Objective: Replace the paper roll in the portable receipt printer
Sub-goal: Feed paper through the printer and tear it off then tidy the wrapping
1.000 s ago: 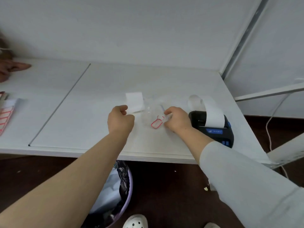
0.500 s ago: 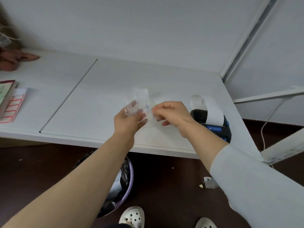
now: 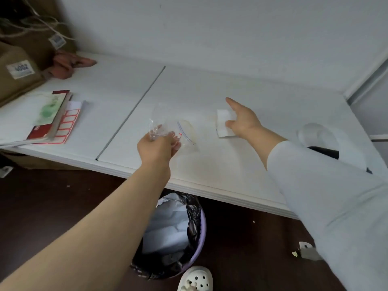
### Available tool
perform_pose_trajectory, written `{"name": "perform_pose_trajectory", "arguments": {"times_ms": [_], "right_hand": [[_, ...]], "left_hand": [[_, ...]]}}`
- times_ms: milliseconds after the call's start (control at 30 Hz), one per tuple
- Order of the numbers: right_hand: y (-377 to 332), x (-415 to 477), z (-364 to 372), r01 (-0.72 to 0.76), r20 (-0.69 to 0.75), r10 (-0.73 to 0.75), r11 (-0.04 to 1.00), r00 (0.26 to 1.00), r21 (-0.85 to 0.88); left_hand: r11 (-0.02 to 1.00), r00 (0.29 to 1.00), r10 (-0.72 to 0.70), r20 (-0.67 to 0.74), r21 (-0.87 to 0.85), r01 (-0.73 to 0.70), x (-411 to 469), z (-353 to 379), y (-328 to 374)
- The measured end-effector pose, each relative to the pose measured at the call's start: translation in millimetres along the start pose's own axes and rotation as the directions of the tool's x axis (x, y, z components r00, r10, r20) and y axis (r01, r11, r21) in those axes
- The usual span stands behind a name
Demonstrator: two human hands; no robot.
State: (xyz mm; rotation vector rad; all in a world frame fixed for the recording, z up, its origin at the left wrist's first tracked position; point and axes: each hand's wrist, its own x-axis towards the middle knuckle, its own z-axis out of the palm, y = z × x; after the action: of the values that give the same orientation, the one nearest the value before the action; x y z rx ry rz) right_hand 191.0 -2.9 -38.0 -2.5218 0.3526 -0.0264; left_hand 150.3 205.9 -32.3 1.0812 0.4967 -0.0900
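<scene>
Left hand (image 3: 159,144) pinching clear bag (image 3: 168,127) | right hand (image 3: 243,120) outstretched, fingers spread, touching paper roll (image 3: 223,122)

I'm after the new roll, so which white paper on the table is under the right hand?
The small white paper piece under the right hand. The other, a curled strip, rises from the printer, untouched.

A small white paper roll (image 3: 224,122) sits on the table right under the right hand's (image 3: 243,120) fingers, thumb at its near side. The clear plastic bag (image 3: 168,129), with red and blue marks, is pinched in the left hand (image 3: 158,145). The black receipt printer (image 3: 324,151) lies right of the right forearm, mostly hidden by the sleeve, white paper curling up from it.
</scene>
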Motion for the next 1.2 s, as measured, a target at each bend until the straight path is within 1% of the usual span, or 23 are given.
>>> {"name": "perform_pose_trajectory", "arguments": {"times_ms": [67, 133, 167, 233, 333, 400, 467, 533, 667, 767, 867, 933, 1000, 1067, 1133, 1200], "right_hand": [[-3, -2, 1, -0.006, 0.002, 0.006, 0.995, 1.0, -0.1], [-8, -14, 3, -0.029, -0.046, 0.022, 0.985, 0.999, -0.172], [-11, -22, 4, -0.034, -0.088, 0.021, 0.988, 0.996, -0.153], [-21, -43, 8, -0.007, -0.155, 0.002, 1.0, 0.988, -0.03], [-47, -81, 12, 0.111, -0.145, -0.088, 0.981, 0.985, 0.157], [-65, -109, 16, 0.183, -0.096, -0.167, 0.961, 0.981, 0.205], [-78, -133, 23, 0.222, -0.019, -0.223, 0.95, 0.975, 0.219], [-85, -151, 33, 0.211, 0.085, -0.236, 0.95, 0.968, 0.232], [-85, -174, 56, 0.119, 0.274, -0.188, 0.96, 0.943, 0.252], [-78, -186, 75, 0.113, 0.364, -0.173, 0.977, 0.915, 0.18], [-66, -187, 94, 0.087, 0.424, -0.122, 0.991, 0.898, 0.101], [-56, -184, 107, 0.055, 0.463, -0.08, 0.996, 0.883, 0.067], [-48, -181, 120, 0.002, 0.512, -0.029, 0.999, 0.858, 0.053], [-42, -178, 130, -0.068, 0.577, 0.024, 0.996, 0.817, 0.056], [-37, -176, 136, -0.07, 0.618, 0.039, 0.997, 0.786, 0.027], [-32, -177, 134, -0.07, 0.629, 0.039, 0.997, 0.777, 0.025]], "left_hand": [[1.0, 1.0, -0.006, 0.001, 0.026, 0.006, 0, -4, -2], [0.999, 1.0, -0.014, 0.003, 0.038, 0.014, -4, -8, -3], [0.999, 1.0, -0.018, 0.005, 0.035, 0.018, -8, -11, -3], [0.999, 1.0, -0.02, 0.002, 0.026, 0.02, -17, -17, 0], [0.999, 0.999, -0.01, -0.031, 0.04, 0.011, -34, -32, 5], [0.998, 0.999, 0.004, -0.046, 0.07, -0.001, -46, -45, 9], [0.994, 0.997, 0.018, -0.08, 0.111, -0.009, -58, -63, 10], [0.988, 0.993, 0.02, -0.115, 0.153, -0.002, -69, -85, 8], [0.963, 0.984, -0.014, -0.177, 0.262, 0.061, -82, -125, -5], [0.942, 0.973, -0.085, -0.216, 0.3, 0.149, -80, -144, -23], [0.889, 0.955, -0.199, -0.221, 0.37, 0.271, -68, -157, -46], [0.857, 0.942, -0.253, -0.219, 0.401, 0.323, -60, -160, -60], [0.815, 0.93, -0.287, -0.23, 0.451, 0.363, -51, -160, -71], [0.766, 0.911, -0.343, -0.229, 0.493, 0.413, -44, -161, -81], [0.724, 0.887, -0.415, -0.202, 0.518, 0.456, -37, -165, -90], [0.672, 0.865, -0.467, -0.186, 0.561, 0.483, -33, -171, -94]]}}
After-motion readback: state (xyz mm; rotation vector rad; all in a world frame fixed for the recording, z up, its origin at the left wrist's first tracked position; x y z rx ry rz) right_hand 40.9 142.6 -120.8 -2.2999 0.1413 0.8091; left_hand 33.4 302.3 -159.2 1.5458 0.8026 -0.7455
